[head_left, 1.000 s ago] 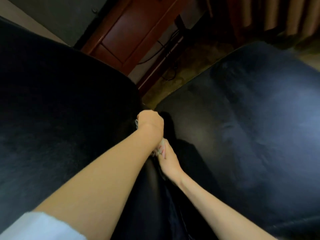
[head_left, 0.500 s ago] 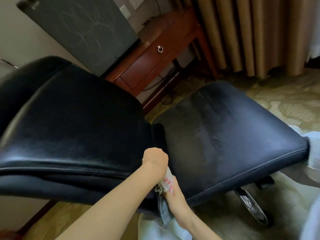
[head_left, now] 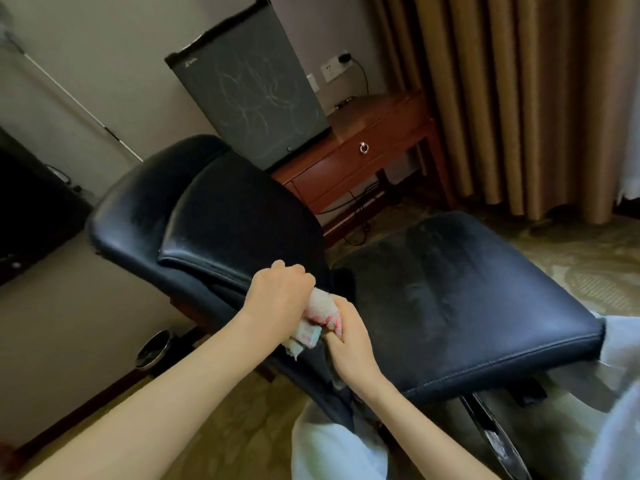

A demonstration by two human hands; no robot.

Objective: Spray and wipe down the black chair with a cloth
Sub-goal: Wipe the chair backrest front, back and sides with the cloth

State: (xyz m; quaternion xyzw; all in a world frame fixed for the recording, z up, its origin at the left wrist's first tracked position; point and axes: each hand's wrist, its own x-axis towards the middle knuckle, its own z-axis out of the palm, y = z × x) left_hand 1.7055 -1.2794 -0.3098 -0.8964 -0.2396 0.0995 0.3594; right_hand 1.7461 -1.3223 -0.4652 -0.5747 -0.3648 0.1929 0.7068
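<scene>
Black chair [head_left: 450, 299] fills most of my view, covered in smooth, glossy, leather-like upholstery. Its broad flat seat lies on the right with a stitched front edge and dull streaks across the top, and its rounded, padded backrest [head_left: 225, 216] leans off to the left. Behind it hang ribbed tan curtains [head_left: 519, 98], and a reddish wooden table [head_left: 363, 161] with a ring pull carries a dark boxy cabinet [head_left: 252, 98]. My two bare forearms reach in from the bottom and meet at the crease where seat and backrest join. My left hand [head_left: 277, 299] is knuckles-up, its fingers curled down over the top of the cloth [head_left: 320, 311]. My right hand [head_left: 349, 341] comes from below, its fingers wrapped round the same cloth's lower end, so both hands grasp it. That cloth is a small fluffy terry wad, whitish with pink and pale green patches, bunched between the hands just beside the chair's near edge. I cannot tell whether it touches the leather.
</scene>
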